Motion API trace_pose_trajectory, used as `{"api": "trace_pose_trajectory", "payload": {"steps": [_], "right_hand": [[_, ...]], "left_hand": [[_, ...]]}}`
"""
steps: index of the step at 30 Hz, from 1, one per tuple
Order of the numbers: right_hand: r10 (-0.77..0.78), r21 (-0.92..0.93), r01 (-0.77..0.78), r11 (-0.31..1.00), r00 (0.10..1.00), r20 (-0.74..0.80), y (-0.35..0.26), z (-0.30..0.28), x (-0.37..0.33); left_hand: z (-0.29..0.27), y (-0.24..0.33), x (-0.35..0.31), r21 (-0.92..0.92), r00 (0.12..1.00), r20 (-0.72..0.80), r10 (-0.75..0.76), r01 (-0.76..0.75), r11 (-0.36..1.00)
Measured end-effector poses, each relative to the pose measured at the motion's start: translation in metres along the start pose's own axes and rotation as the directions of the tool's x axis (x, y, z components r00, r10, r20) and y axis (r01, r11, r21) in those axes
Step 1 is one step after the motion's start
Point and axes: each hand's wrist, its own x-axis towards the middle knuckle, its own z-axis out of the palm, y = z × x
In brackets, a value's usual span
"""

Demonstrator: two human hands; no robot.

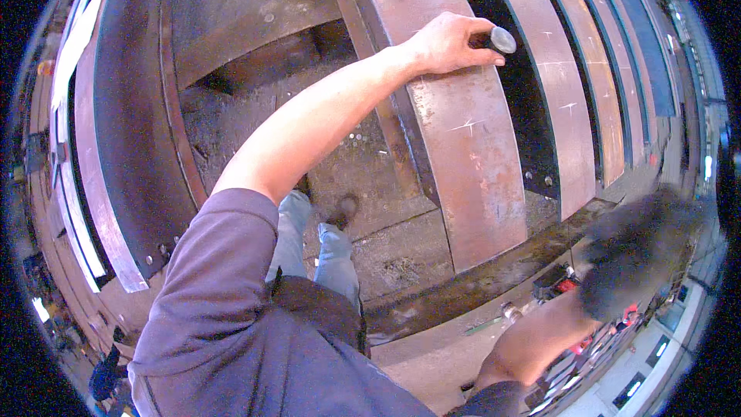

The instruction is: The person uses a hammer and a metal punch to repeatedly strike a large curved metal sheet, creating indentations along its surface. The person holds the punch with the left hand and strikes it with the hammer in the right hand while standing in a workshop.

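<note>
Largest first: long, flat-topped, rust-brown steel beams (567, 108), in parallel rows across the right side; along the left, another dark brown steel beam (135, 108). Nearest the hands, a broad, mottled brown steel flange (478, 185), with its near end beside a dark, worn horizontal bar (432, 305). Pale blue jeans (336, 255) in the gap off the flange's left long edge. Well out past the flange's near right corner: right hand (617, 286), blurred into a blackish mass; cannot tell state of fingers, nor whether gloved or holding something. At the flange's right long edge, toward its far end: left hand (448, 45), with thumb and fingers clamped around a grey, round-ended metal cylinder (503, 40). Cannot tell whether touching steel at its hidden lower end. Smallest: thin white cross-shaped marks (471, 127) on flange and neighbouring beams.
</note>
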Motion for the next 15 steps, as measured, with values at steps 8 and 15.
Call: {"api": "trace_pose_trajectory", "payload": {"steps": [8, 15], "right_hand": [[0.416, -0.239, -0.344, 0.908, 0.805, 0.422, 0.066, 0.157, 0.016], [0.682, 0.007, -0.710, 0.704, 0.680, 0.269, 0.020, 0.090, -0.059]], "left_hand": [[0.011, -0.021, 0.018, -0.021, 1.000, -0.007, 0.009, -0.009, 1.000], [0.009, -0.020, 0.019, -0.065, 0.983, -0.162, -0.082, 0.072, 0.995]]}}
